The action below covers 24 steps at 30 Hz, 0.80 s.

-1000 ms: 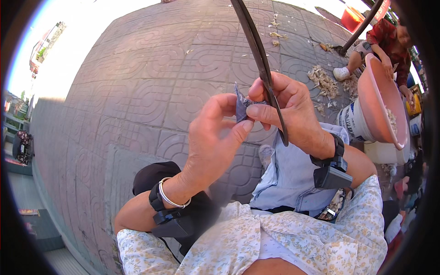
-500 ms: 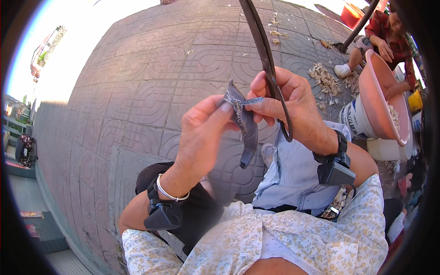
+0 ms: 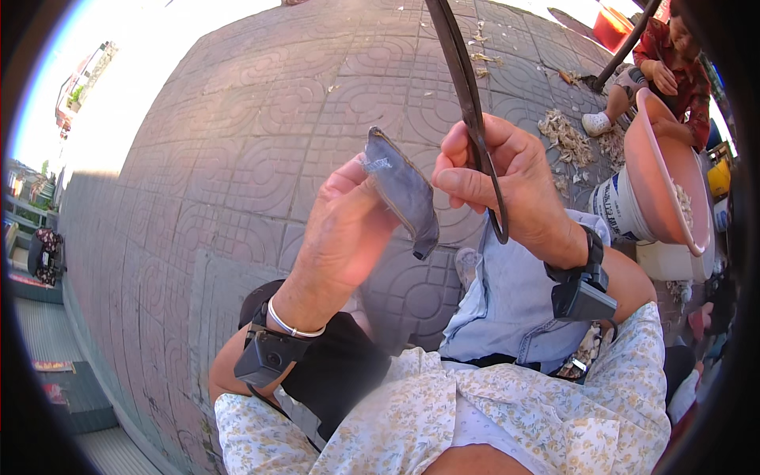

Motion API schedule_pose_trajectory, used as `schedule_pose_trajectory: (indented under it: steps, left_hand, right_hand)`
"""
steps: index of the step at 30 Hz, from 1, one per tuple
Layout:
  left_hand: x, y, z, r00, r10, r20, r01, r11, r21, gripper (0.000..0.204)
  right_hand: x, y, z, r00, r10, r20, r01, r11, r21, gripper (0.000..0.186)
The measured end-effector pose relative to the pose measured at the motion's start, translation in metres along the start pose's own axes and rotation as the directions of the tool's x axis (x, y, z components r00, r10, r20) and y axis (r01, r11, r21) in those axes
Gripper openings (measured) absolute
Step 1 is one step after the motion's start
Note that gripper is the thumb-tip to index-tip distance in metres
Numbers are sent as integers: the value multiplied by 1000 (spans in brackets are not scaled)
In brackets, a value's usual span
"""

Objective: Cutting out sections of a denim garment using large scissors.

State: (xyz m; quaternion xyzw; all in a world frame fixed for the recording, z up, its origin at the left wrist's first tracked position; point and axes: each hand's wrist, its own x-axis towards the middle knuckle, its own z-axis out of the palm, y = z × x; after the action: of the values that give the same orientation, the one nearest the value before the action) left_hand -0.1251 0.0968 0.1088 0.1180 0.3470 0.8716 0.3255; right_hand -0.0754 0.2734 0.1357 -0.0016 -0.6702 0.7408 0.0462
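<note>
A grey-blue piece of denim point(image 3: 402, 188) with a stitched edge and a frayed whitish patch near its upper end is held by my left hand point(image 3: 336, 222). The thumb and fingers of that hand close on the piece's left edge. Just to the right, apart from the denim, my right hand point(image 3: 514, 186) has its thumb and fingertips drawn together. What they hold, if anything, is hidden. A dark narrow strap point(image 3: 461, 67) hangs from the top and crosses in front of the right fingers, bending back at its lower end. Whether the right hand grips it, I cannot tell.
A pink basin point(image 3: 651, 170) leans beside a white bucket point(image 3: 617, 207) at the right. A person point(image 3: 673, 71) in a red shirt sits behind it. Pale husk-like scraps point(image 3: 564, 136) lie on the paving point(image 3: 237, 182). Light blue cloth point(image 3: 507, 293) covers my lap.
My right hand has come away from the denim, and the frayed strip it pinched no longer shows there. The denim has turned in my left hand, its smooth face now showing.
</note>
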Motion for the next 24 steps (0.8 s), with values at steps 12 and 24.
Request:
schedule_pose_trajectory:
  steps: [12, 24]
  left_hand:
    - [0, 0, -1, 999, -15, 48, 16, 999, -32, 13]
    - [-4, -6, 0, 996, 88, -30, -85, 991, 99, 12]
  right_hand:
    - [3, 9, 5, 992, -117, 55, 115, 993, 33, 27]
    - [5, 8, 8, 996, -93, 1, 93, 995, 21, 22]
